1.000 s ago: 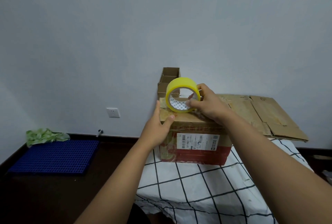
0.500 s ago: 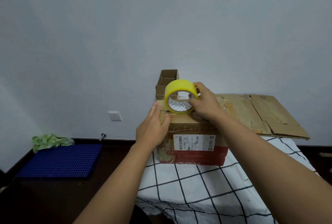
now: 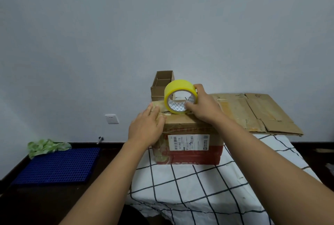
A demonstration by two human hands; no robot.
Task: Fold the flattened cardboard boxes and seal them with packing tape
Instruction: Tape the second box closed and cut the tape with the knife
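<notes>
Blue plastic mat (image 3: 56, 166) on the floor at the far left with a green crumpled cloth (image 3: 47, 146) at its back corner, neither one part of the job. Moving right, the left hand (image 3: 146, 128) lies flat with fingers straight, pressing down on the top left corner of the cardboard box (image 3: 188, 145) that stands folded up on the checked worktop (image 3: 198, 188). Looks to me like it's pinning the tape end there, though I can't make out the strip itself. Next over, the right hand (image 3: 202, 106) grips the yellow tape roll (image 3: 179, 97), thumb inside the core and fingers curled over the rim, with the roll standing on edge on the box top near the left side. Behind it there's a small open box (image 3: 161, 84) against the wall. Far right, flattened cardboard (image 3: 256, 112) lies stacked and not yet folded.

So my read: 1 box is folded, the sealing run across its top is barely started, and the flat stack is all waiting.
</notes>
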